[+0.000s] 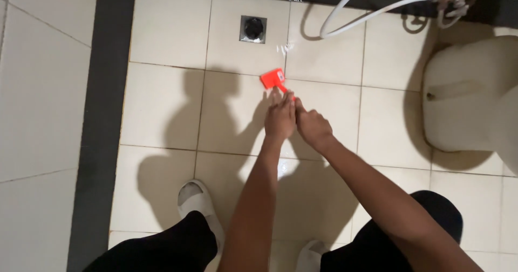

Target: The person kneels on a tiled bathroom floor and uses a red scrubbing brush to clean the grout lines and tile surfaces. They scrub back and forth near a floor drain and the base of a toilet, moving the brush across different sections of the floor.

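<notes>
Both hands stretched out together over tiled floor (162, 105). Left hand (280, 118) and right hand (312, 126) touching side by side, fingers closed on handle of small orange brush (273, 79). Brush head just beyond fingertips, low over pale tile, below square floor drain (253, 29). White hose (345, 18) loops at top right. Toilet (469, 99) at right edge. White slipper (197, 202) on left foot, near bottom.

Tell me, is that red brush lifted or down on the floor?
Cannot tell: both hands hold the red brush by its handle, head low over the floor tiles.
</notes>
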